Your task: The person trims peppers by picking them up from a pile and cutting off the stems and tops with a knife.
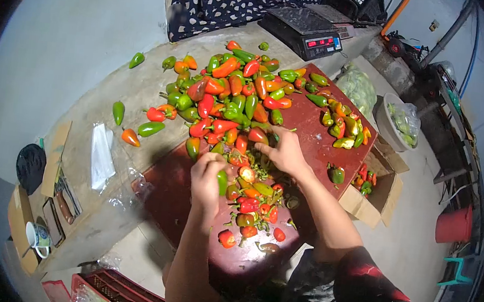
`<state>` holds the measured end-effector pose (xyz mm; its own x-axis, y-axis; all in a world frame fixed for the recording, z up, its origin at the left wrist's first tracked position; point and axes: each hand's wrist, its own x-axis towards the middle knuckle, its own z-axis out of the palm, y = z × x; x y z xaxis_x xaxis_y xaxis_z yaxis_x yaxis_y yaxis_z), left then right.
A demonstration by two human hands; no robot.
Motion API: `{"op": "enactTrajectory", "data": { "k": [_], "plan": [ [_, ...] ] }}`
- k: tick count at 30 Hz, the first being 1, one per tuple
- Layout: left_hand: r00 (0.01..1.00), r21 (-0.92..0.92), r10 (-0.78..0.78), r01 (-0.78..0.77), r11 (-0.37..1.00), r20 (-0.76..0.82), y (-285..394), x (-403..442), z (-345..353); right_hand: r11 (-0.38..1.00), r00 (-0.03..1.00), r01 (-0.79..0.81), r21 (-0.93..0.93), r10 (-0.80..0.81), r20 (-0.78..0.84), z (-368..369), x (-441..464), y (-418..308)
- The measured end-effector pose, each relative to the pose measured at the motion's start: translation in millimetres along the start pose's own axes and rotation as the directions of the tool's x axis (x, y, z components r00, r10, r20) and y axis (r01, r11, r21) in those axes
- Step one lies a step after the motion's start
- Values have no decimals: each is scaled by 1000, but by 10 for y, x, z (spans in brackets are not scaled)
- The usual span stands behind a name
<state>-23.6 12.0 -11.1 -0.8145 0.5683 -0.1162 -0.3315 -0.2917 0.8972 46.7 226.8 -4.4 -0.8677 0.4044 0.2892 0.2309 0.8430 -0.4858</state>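
My left hand (207,181) is curled at the near side of the pepper pile, closed around a green pepper (222,182) that shows beside its palm. To its right, my right hand (285,151) reaches into the pile, with thumb and fingers closed about a dark red pepper (258,136). Red, orange and green peppers (224,91) are heaped beyond both hands. Between my forearms lie cut pepper pieces (248,205) and green stems (260,173) on the dark red table (174,188). Whether a blade is in either hand, I cannot tell.
A smaller group of peppers (346,126) lies at the table's right. Beyond that edge stand a cardboard box (385,202) holding peppers and a white tub (386,121). A digital scale (300,31) sits at the back. White plastic bags (101,158) and a mug (37,237) are at left.
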Motion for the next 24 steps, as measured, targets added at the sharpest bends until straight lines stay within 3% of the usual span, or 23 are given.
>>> {"op": "enactTrajectory", "data": {
  "k": [1,2,4,5,6,9,11,12,14,15,17,21,24],
  "plan": [
    [999,139,-38,42,989,-29,-19,-9,92,975,993,-105,198,92,73,-111,-84,-103],
    [999,132,-42,40,990,15,-63,-16,140,900,973,-214,380,164,161,-201,-162,-199],
    [998,205,52,-58,977,37,-147,-33,267,708,952,-294,642,155,266,-209,-336,-341],
    [995,289,10,-37,957,96,-107,-65,253,675,948,-292,677,111,297,-153,-407,-335],
    [990,252,-14,-22,967,139,-29,-110,298,588,940,-315,745,84,331,-131,-479,-383],
    [988,216,70,-99,971,136,32,-130,342,643,943,-258,721,6,332,-289,-460,-499],
    [992,450,103,-124,884,71,-11,-105,252,923,962,-35,383,-72,263,-392,-390,-397],
    [992,450,101,-121,885,70,-2,-107,270,971,964,-94,221,34,263,-426,-354,-364],
    [975,485,201,-222,846,96,38,-109,323,998,981,-56,-18,58,183,-419,-356,-292],
    [975,483,199,-222,847,100,23,-101,320,998,981,-60,-21,62,182,-408,-372,-285],
    [933,688,310,-345,638,181,-10,-93,297,982,979,168,-83,-156,134,-364,-413,-313],
    [929,721,305,-358,594,210,40,-146,319,941,939,220,-258,-132,318,-352,-409,-515],
    [912,710,345,-395,584,223,17,-148,275,934,941,227,-277,-137,310,-318,-395,-544]
  ]
}}
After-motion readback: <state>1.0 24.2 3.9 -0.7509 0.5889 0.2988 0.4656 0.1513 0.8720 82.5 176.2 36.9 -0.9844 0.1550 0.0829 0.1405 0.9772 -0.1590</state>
